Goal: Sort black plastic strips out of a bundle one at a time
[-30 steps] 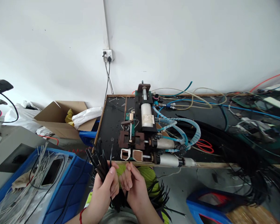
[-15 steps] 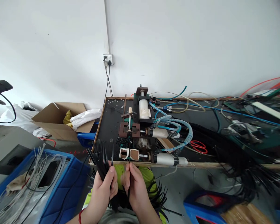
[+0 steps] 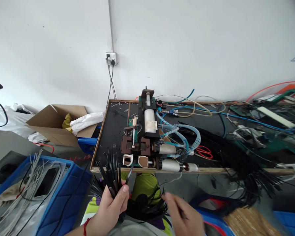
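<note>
My left hand (image 3: 115, 200), with a red string at the wrist, is closed round a bundle of black cables (image 3: 111, 172). One cable of the bundle leans toward the machine's front jaws. My right hand (image 3: 183, 213) is blurred, at the lower right, beside the cables on my lap; its fingers are curled, and what they hold, if anything, is too smeared to tell. A pneumatic machine (image 3: 151, 121) stands on the black bench (image 3: 113, 121). Its two pale front jaws (image 3: 143, 161) are apart, near the bench's front edge. More black cables (image 3: 146, 208) lie across my lap.
At the left are a blue crate (image 3: 64, 196) holding pale cables and a phone, and a cardboard box (image 3: 55, 134). Hoses and a long black cable bundle (image 3: 245, 160) spread over the bench's right side. A blue container (image 3: 216, 219) stands at the lower right.
My right hand has moved right and down, away from the jaws and my left hand. The machine's rear carriage has shifted toward the front jaws. The camera view has shifted slightly.
</note>
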Tool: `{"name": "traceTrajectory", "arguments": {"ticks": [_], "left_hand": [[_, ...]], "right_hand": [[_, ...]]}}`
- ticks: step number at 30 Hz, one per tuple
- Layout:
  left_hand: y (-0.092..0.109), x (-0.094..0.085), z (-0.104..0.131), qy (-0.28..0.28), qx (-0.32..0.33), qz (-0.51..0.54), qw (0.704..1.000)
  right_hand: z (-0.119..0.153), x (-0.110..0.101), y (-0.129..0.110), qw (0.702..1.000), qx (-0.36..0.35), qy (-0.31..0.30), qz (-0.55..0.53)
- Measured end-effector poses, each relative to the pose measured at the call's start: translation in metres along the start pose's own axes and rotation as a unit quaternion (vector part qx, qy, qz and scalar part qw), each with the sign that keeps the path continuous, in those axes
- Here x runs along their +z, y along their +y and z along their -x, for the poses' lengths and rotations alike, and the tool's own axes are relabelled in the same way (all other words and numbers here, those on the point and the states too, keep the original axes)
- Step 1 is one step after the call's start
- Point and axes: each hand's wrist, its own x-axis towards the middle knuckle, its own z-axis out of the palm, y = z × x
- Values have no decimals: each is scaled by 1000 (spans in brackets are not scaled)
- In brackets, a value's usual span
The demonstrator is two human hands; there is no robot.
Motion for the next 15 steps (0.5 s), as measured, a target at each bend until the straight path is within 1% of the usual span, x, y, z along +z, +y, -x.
{"name": "traceTrajectory", "arguments": {"ticks": [1,2,3,4,5,6,8,9,10,11,13,15], "left_hand": [[-2,0,1,-15,-11,-12,1000],[-4,-1,2,-31,-19,-31,999],[-4,-1,2,-44,-20,-55,997],[-2,-2,2,-49,-7,-82,995],[1,-1,1,-46,20,-111,993],[5,-1,0,-34,57,-136,989],[17,2,-5,3,122,-162,979],[22,4,-8,23,131,-158,978],[25,6,-12,37,122,-145,981],[28,7,-15,47,103,-130,985],[28,9,-20,61,59,-110,990],[27,9,-23,71,45,-109,991]], "right_hand": [[-1,19,-21,996,-18,-80,-29],[-2,39,-41,989,-41,-125,-68],[-3,56,-58,982,-54,-144,-111],[-4,69,-71,976,-63,-158,-137],[-6,78,-78,975,-69,-147,-154],[-7,83,-81,977,-72,-121,-162],[-8,86,-75,984,-66,-61,-153],[-8,86,-69,987,-61,-47,-143],[-8,87,-63,988,-60,-50,-130],[-7,88,-58,988,-67,-74,-115],[-5,92,-52,982,-93,-139,-92],[-3,97,-49,971,-95,-200,-93]]}}
